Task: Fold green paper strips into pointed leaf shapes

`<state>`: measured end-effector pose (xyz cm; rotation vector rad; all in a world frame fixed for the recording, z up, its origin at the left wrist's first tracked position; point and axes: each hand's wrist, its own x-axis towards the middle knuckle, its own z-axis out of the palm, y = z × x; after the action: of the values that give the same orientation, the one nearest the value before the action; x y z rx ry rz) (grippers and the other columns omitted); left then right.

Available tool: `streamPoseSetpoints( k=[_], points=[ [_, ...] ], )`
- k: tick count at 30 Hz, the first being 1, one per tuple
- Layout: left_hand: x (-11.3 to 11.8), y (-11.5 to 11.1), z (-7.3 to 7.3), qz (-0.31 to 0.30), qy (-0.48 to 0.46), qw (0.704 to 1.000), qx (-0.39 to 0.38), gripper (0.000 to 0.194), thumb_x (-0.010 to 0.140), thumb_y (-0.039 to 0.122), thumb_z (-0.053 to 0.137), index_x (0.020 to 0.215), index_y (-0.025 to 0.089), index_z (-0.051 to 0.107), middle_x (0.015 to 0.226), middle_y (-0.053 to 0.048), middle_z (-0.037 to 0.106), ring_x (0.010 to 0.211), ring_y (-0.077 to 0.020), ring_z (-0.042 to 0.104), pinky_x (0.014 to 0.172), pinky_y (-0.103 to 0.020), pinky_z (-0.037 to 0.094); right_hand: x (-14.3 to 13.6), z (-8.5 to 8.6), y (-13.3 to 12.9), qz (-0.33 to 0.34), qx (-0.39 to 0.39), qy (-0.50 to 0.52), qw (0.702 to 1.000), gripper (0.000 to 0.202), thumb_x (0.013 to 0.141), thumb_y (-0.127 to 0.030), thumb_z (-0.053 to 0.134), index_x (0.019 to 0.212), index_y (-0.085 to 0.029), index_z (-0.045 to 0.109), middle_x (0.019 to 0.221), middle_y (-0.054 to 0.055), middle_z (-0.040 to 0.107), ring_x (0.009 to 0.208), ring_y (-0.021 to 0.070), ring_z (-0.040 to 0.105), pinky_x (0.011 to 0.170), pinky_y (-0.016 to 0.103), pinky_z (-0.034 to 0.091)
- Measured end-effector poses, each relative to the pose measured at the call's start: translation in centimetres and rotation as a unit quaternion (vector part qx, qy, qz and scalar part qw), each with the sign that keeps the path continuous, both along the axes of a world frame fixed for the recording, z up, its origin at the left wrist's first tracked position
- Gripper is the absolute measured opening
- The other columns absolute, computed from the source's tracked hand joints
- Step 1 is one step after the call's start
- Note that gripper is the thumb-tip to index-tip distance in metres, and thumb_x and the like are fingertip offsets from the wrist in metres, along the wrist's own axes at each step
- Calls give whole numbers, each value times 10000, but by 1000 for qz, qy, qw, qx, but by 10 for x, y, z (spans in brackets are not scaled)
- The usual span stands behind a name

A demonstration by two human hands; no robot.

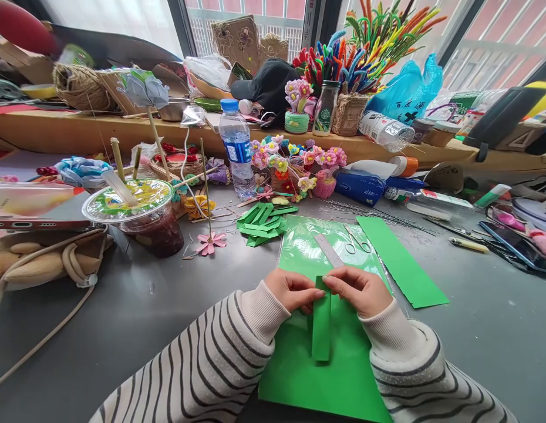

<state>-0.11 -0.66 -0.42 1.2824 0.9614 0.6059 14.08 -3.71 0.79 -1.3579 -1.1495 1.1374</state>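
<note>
Between my two hands hangs a narrow green paper strip (321, 329), upright over the green paper pack (295, 376). My left hand (294, 290) pinches its upper left edge. With thumb and fingers, my right hand (360, 288) grips the top right corner. The strip looks folded near the top; the fingers hide part of it. Just beyond my hands, a ruler (328, 249) and scissors (356, 242) lie on the clear-wrapped pack. Several folded green strips (260, 224) are piled at its far left corner.
A wide green paper piece (400, 261) lies to the right. At left stand a lidded drink cup (156, 229) and a pink paper flower (210, 242). A water bottle (236, 150) stands farther back. Thin wires (378, 212) and a phone (515, 241) lie rightward. A cluttered wooden shelf (264, 138) runs behind.
</note>
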Motion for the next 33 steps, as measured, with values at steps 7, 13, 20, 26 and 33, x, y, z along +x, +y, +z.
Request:
streamPoseSetpoints(
  k=[7,13,20,26,33],
  points=[
    [0,0,0,-8,0,1000,-2,217,516,308,625,537,94,593,407,3,521,385,-87,489,421,-205,414,-1,2,0,-8,-23,2,1000,111,530,-245,633,531,-145,585,429,-51,482,415,61,398,426,196,336],
    [-2,1,3,-35,-18,999,-20,192,536,287,622,568,101,583,447,9,540,416,-75,493,446,-191,412,-1,-1,0,-1,-13,9,1000,136,514,-262,647,534,-147,577,477,-33,526,462,81,447,464,212,351],
    [-1,0,4,-32,-26,999,-16,185,530,275,627,559,101,572,433,21,527,398,-63,477,431,-184,399,-2,0,-1,-4,13,-1,1000,147,533,-266,639,520,-144,559,486,-24,528,487,85,456,485,211,359],
    [0,-2,9,73,-55,996,21,182,506,262,643,487,104,554,376,35,486,370,-53,440,388,-171,371,-2,3,-2,5,17,-25,1000,192,574,-321,601,529,-150,527,454,-43,445,426,69,386,402,201,308],
    [-2,-1,17,127,-51,990,39,160,534,256,628,486,114,572,392,34,499,402,-62,466,429,-177,390,-5,1,-3,19,47,-76,996,186,592,-338,586,584,-155,557,557,15,551,538,133,496,488,244,385]
  ],
)
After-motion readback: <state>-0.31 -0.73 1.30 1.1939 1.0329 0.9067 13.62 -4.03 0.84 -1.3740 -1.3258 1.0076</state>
